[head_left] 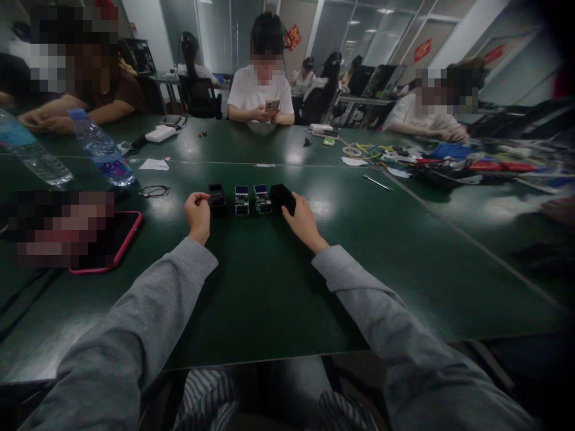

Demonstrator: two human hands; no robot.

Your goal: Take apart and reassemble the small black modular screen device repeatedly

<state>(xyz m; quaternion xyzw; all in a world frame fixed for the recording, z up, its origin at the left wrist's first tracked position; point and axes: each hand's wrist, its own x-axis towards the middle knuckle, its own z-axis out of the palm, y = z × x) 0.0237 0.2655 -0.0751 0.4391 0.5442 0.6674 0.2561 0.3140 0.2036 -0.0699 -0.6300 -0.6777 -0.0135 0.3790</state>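
Note:
Four small blocks stand in a row on the dark green table. My left hand grips the leftmost one, a black box. Beside it sit two small modules with blue tops, one left of the other. My right hand holds the black box at the right end of the row. Both grey sleeves reach forward from the near edge.
A phone in a pink case lies at the left, with two water bottles and a black cable behind it. A metal tool and a heap of coloured cables lie right. Several people sit around the far side.

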